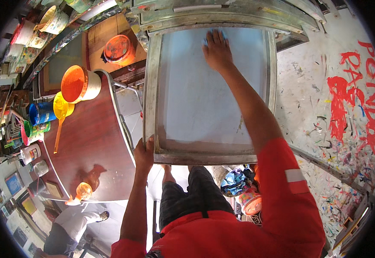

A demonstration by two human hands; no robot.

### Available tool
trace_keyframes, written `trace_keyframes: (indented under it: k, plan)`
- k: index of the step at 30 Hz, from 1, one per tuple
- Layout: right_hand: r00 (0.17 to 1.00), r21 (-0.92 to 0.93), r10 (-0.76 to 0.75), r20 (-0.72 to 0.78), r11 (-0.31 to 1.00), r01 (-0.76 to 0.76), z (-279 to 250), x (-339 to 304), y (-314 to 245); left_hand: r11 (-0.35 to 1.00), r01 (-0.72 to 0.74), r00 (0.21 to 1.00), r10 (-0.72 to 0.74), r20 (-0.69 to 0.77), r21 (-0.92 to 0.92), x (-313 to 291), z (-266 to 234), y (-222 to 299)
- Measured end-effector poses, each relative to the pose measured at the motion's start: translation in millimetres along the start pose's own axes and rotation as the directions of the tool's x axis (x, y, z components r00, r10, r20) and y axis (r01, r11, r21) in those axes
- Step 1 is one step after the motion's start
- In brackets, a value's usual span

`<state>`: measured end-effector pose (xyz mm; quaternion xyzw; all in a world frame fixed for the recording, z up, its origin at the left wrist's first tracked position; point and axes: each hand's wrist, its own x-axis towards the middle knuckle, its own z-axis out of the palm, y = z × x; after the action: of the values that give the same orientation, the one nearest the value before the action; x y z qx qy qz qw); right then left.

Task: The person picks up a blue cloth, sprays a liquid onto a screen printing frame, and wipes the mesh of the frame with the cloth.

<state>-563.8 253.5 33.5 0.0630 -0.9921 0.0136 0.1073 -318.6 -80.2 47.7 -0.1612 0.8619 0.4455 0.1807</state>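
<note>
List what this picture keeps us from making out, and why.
All head view:
Palms of left hand and right hand: hidden by the hands' backs.
Blue at the right fingertips: too small to identify.
Underside of the grey-framed, translucent rectangular screen: faces away.

We find the frame (150, 94) to be dull grey metal, its bars scuffed and stained. We note that its mesh (196, 94) looks taut, smooth and translucent, with a soft matt sheen. The table (97, 142) shows a polished, wood-toned top, glossy enough to mirror light. We judge the orange bucket (93, 85) and the blue bucket (41, 113) to be plastic, both smooth-walled. The white surface (303, 86) appears matt, roughened by smears and flecks of paint. We record the shirt (221, 241) as matt red cloth and the rags (234, 180) as crumpled cloth.
</note>
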Motion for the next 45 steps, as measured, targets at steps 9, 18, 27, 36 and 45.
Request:
trace_keyframes:
  k: [9, 18, 27, 36, 45]
  plan:
    - [0.967, 0.488, -0.246, 0.072, 0.854, 0.181, -46.4, -202.9, -82.7, 0.996, 0.059, 0.998, -0.058, 0.023, -0.065, -6.5, -3.6, -11.6]
    - [0.992, 0.175, 0.125, 0.002, 0.977, -0.123, 11.3, -97.9, -125.4, 0.999, -0.015, 0.999, 0.014, 0.035, 0.046, 9.2, 1.0, -11.3]
    - [0.888, 0.068, 0.45, 0.098, 0.887, -0.457, -57.3, -241.9, 11.0, 0.995, 0.085, 0.996, -0.084, 0.022, -0.05, 5.6, 2.4, -19.3]
    - [0.864, 0.018, 0.312, 0.395, 0.938, -0.346, -79.0, -291.0, -96.5, 0.989, 0.115, 0.993, -0.112, 0.038, -0.091, 5.0, -3.1, -15.7]
    - [0.865, -0.004, 0.501, -0.03, 0.865, -0.501, -7.9, -142.2, 70.4, 0.995, 0.093, 0.995, -0.092, 0.028, -0.02, 10.1, 3.2, -28.2]
